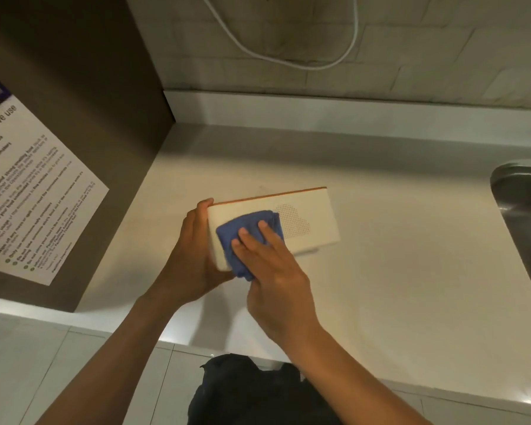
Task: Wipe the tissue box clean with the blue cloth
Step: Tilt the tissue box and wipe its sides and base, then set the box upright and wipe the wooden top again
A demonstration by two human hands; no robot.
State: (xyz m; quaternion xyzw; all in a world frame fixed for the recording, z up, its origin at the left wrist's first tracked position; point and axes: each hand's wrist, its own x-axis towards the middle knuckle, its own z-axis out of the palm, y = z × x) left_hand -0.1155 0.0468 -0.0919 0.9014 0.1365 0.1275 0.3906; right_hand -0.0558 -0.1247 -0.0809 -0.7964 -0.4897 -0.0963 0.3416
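A white tissue box (311,216) with an orange top edge and a dotted cloud pattern stands tilted on the white counter (396,271). My left hand (193,256) grips its left end, fingers curled over the top corner. A bunched blue cloth (242,231) lies against the box's front face. My right hand (270,262) presses the cloth onto the box with straight, spread fingers. The lower part of the cloth hangs below the box's bottom left corner.
A dark cabinet side (83,118) with a printed microwave notice (28,194) stands at the left. A steel sink (524,219) sits at the right edge. A white cable (288,61) hangs on the tiled back wall. The counter's front edge runs near my body.
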